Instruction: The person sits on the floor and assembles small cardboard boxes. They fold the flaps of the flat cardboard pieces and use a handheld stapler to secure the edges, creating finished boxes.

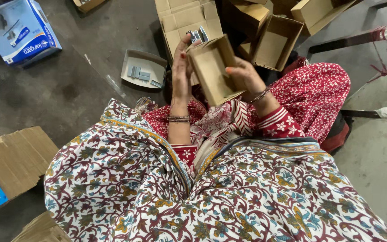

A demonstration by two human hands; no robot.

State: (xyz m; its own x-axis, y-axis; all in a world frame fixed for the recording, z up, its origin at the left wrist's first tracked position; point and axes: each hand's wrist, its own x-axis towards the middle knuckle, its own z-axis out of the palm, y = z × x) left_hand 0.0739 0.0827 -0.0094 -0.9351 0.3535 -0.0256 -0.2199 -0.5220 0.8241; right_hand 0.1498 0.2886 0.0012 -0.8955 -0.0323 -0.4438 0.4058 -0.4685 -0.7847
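My left hand [181, 67] and right hand [242, 76] gripped a half-folded small brown cardboard box [213, 69], while open finished boxes [276, 42] lay ahead and flat blanks [184, 20] remained.

Red floral sleeves [279, 123], wrist bangles [178, 118], patterned floral shawl [126, 179].

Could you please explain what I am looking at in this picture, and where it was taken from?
There is no machine here. A camera worn on a seated person's head looks down at their lap and two bare hands. The left hand and right hand together hold a small open cardboard box, tilted. On the grey floor in front lie a grey tray with small metal pieces, more open cardboard boxes, flattened cardboard, and a blue and white carton at upper left.
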